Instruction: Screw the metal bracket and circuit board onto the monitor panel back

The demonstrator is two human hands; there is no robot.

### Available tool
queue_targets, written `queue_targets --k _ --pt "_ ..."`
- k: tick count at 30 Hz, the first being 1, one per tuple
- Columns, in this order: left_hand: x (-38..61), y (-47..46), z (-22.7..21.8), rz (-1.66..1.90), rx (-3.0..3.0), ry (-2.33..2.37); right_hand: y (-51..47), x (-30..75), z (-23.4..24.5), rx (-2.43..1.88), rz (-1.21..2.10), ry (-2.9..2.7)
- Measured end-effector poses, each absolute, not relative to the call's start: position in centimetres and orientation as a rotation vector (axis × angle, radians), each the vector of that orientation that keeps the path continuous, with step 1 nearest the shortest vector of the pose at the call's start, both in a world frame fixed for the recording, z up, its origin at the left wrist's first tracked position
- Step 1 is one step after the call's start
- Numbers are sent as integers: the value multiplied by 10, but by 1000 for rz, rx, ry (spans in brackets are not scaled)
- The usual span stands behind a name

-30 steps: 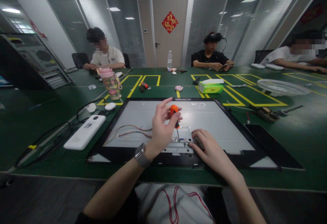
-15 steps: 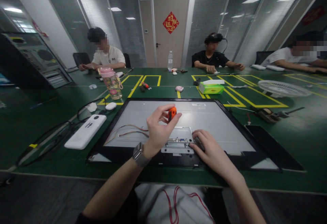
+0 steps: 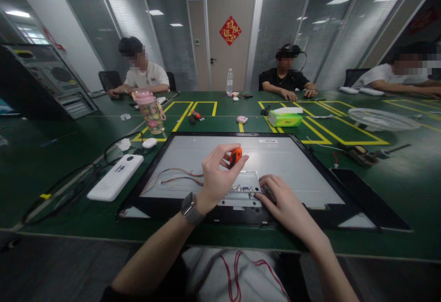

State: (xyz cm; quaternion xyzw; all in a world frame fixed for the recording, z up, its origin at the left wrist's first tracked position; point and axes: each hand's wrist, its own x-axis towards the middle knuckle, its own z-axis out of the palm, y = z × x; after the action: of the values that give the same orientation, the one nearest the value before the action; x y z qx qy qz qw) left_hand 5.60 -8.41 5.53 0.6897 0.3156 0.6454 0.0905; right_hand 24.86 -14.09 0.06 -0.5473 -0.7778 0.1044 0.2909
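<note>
On the white case (image 3: 115, 178) beside the screen panel (image 3: 289, 168), can make out a handwritten "14"; on the red door sign (image 3: 230, 31), gold characters including 招 and 进. Pinches the orange-and-black screwdriver (image 3: 236, 156) over the panel in the left grip (image 3: 219, 171), thumb facing fingers. Rests the right grip (image 3: 284, 199) palm-down at the metal bracket's (image 3: 241, 202) edge, with bent fingers; cannot tell whether closed on anything.
</note>
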Motion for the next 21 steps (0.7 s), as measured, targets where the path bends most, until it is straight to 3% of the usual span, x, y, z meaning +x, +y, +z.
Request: queue_targets --k 10,15,21 --pt "48 -82 47 1728 1638 633 -141 247 4 -1485 336 -2079" --pt "42 -81 56 1884 1818 832 -142 246 5 -1498 349 -2071" --pt "40 -87 59 1777 1837 786 -142 246 4 -1502 357 -2080"
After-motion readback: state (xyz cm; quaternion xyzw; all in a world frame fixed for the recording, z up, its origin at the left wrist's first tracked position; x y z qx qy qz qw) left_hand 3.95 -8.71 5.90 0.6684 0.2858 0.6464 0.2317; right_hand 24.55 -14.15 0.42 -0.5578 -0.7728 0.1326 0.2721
